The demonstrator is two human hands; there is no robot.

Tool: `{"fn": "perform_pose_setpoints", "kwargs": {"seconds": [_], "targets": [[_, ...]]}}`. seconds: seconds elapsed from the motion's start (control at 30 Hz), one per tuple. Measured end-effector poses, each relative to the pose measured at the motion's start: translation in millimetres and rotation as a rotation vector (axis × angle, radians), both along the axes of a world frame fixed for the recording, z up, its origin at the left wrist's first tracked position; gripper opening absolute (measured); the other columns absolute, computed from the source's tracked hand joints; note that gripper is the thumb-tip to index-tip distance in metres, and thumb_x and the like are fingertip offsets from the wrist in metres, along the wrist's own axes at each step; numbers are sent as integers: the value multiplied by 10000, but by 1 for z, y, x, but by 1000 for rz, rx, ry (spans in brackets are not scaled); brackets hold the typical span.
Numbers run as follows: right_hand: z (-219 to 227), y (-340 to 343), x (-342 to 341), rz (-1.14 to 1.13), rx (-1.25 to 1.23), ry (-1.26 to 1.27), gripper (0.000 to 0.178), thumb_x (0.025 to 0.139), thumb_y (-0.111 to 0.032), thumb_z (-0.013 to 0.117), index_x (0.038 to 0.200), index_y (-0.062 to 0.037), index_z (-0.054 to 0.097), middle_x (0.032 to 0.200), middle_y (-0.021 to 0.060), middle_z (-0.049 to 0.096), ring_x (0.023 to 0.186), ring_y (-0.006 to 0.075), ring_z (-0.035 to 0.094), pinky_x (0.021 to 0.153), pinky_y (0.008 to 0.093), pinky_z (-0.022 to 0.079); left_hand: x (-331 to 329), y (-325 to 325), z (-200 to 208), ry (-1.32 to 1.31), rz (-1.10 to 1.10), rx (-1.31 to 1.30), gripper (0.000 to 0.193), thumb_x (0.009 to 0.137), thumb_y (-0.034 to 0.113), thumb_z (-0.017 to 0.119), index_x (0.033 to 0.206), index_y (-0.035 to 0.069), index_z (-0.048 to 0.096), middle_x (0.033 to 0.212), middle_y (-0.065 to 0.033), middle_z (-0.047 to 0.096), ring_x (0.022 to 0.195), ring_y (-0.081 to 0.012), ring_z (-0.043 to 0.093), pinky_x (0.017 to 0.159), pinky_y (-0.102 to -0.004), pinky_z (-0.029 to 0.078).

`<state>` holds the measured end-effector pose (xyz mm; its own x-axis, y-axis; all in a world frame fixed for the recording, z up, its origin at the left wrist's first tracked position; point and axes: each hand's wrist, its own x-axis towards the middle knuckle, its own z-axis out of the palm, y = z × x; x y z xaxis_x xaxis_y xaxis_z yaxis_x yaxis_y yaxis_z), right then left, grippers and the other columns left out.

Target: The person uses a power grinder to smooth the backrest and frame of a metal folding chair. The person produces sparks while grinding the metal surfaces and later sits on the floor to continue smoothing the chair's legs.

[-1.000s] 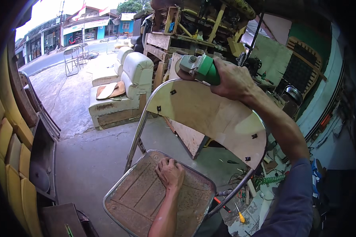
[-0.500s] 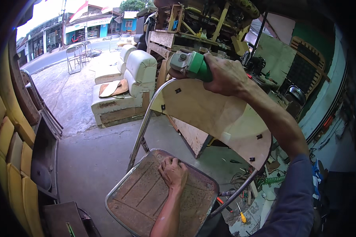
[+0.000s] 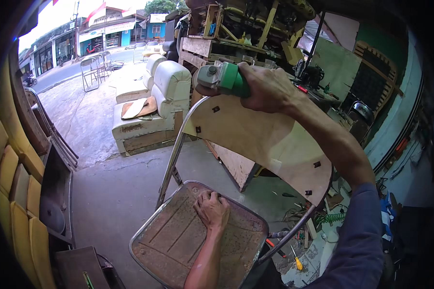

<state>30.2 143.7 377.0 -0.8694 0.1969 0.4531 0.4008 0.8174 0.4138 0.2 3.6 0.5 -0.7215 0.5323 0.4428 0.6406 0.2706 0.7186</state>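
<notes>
My right hand [image 3: 267,89] is wrapped round the green body of an angle grinder [image 3: 224,78]. Its grey metal head points left, at the top of the backrest tube of a folding chair [image 3: 175,159]. A bare plywood back panel [image 3: 255,127] with small dark clips sits inside that tube. The grinder's disc is hidden. Lower down, my left hand [image 3: 213,210] rests on the rusty metal seat [image 3: 171,236] near its far edge, fingers curled in and their tips hidden. Whether anything lies under them I cannot make out.
White armchairs [image 3: 171,79] stand beyond the chair at the left. Yellow padded cushions [image 3: 21,226] line the left edge. A yellow-handled screwdriver [image 3: 299,264], cables and scraps lie on the floor at right. Behind is a wooden rack [image 3: 197,46] full of parts.
The angle grinder and my right hand have shifted a little to the left along the top of the backrest. My left hand has stayed on the seat.
</notes>
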Motion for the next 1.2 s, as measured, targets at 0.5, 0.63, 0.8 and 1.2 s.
{"fn": "perform_pose_setpoints", "kwargs": {"seconds": [0.5,0.63,0.8,1.2], "targets": [[10,-2,38,-81,64,41,581,730,-259,760,1202,-17,524,961,207,711,872,411,726,739,510,583,-2,-2,1,-3,18,-16,198,807,177,672,941,51,744,1107,-107,669,1149,-294,586,1040,-462,384],[8,-3,54,-98,85,52,570,726,-250,763,1187,-13,528,964,204,700,877,406,723,740,505,583,0,1,-1,-3,5,-16,210,812,193,671,947,50,747,1113,-116,670,1152,-301,585,1037,-463,386],[9,-4,69,-113,92,59,570,720,-233,772,1183,-9,527,965,203,691,869,411,719,752,501,582,-2,-2,3,-4,8,-53,224,815,196,666,958,47,754,1128,-127,671,1157,-305,584,1036,-462,389],[10,-12,88,-184,56,58,583,736,-237,766,1214,-9,523,964,222,706,855,414,723,739,506,585,0,-1,0,10,11,-56,214,821,206,660,963,77,755,1122,-98,659,1156,-284,572,1022,-448,385]]}}
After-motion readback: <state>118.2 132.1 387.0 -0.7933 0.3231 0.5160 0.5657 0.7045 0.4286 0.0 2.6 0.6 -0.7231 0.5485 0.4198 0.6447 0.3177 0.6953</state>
